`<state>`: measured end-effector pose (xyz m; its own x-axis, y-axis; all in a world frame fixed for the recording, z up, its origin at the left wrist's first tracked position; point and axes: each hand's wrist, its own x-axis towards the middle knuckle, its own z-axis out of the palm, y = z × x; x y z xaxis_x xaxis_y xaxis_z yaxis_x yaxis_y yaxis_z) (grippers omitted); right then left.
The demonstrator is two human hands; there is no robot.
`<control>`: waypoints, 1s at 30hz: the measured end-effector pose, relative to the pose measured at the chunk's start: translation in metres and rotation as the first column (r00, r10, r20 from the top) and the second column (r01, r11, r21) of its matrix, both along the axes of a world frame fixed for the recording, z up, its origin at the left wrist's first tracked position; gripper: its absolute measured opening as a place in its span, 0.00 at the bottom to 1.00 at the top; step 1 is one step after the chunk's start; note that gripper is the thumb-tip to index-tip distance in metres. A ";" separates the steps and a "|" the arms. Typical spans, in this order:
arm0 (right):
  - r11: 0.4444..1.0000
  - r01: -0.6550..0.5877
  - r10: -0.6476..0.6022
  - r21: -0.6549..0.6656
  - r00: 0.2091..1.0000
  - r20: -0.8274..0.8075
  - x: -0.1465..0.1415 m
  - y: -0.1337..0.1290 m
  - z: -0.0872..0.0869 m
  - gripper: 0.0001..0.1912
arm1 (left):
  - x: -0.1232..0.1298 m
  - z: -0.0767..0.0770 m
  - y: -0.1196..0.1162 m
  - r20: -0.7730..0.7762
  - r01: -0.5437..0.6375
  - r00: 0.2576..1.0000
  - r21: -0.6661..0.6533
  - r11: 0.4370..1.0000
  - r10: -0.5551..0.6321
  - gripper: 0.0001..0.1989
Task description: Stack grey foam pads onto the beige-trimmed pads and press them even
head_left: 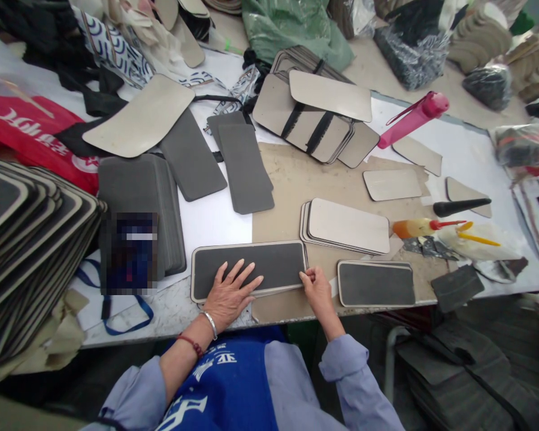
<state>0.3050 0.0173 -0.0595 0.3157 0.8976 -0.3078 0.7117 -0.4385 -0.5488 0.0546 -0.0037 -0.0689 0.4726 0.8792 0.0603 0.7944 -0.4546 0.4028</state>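
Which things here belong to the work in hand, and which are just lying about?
In the work:
pale-rimmed dark panel, left hand flat on it, right hand at its edge
probably the pale panel stack

Apparently just lying about:
pink bottle
green bag
red bag

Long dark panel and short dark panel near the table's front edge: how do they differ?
The long dark panel is clearly longer than the short dark panel. The long one has the left hand spread on it and the right hand at its end; the short one is untouched. Both lie flat, dark face up, with pale rims.
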 end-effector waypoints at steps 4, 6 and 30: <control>0.999 -0.044 0.044 0.009 0.998 0.044 0.004 -0.003 -0.001 0.14 | 0.000 0.002 0.000 -0.006 0.001 1.000 -0.006 1.000 -0.001 0.23; 0.998 -0.065 0.063 0.016 0.995 0.081 0.006 -0.005 0.003 0.13 | 0.000 0.002 0.000 0.000 0.004 1.000 -0.003 1.000 -0.004 0.23; 0.591 -0.778 0.577 0.212 0.592 0.563 -0.024 0.042 -0.037 0.32 | 0.062 -0.003 0.028 0.003 -0.114 0.993 0.020 0.993 0.114 0.27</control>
<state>0.2807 0.0591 -0.0969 -0.4469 0.8863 0.1218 0.8778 0.4607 -0.1311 0.1162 0.0246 -0.0715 0.3690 0.9261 0.0789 0.8409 -0.3688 0.3962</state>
